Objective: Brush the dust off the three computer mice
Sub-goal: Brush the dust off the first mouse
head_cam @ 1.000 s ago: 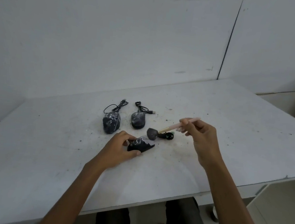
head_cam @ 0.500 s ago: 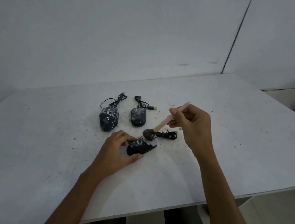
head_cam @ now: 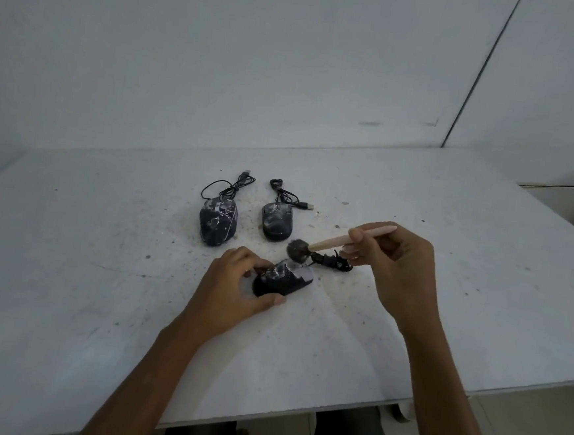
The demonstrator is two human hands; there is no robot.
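Observation:
Three dusty black wired mice lie on the white table point(head_cam: 102, 271). My left hand point(head_cam: 228, 288) grips the nearest mouse point(head_cam: 287, 277) by its rear, thumb on the near side. My right hand point(head_cam: 395, 260) pinches a pink-handled brush point(head_cam: 338, 240); its dark round head point(head_cam: 297, 250) sits just above the front of that mouse. The mouse's bundled cable point(head_cam: 330, 260) lies behind it, under the brush. Farther back stand the left mouse point(head_cam: 217, 224) and the middle mouse point(head_cam: 276, 224), each with its cable coiled behind.
Dust and dark crumbs are scattered on the table around the mice. A wall rises right behind the table. The table's front edge point(head_cam: 297, 414) runs close to my body, and its right edge drops to a tiled floor.
The brush head has swung from the table beside the near mouse up onto its front end. My left hand kept its grip on the mouse. The view has shifted slightly.

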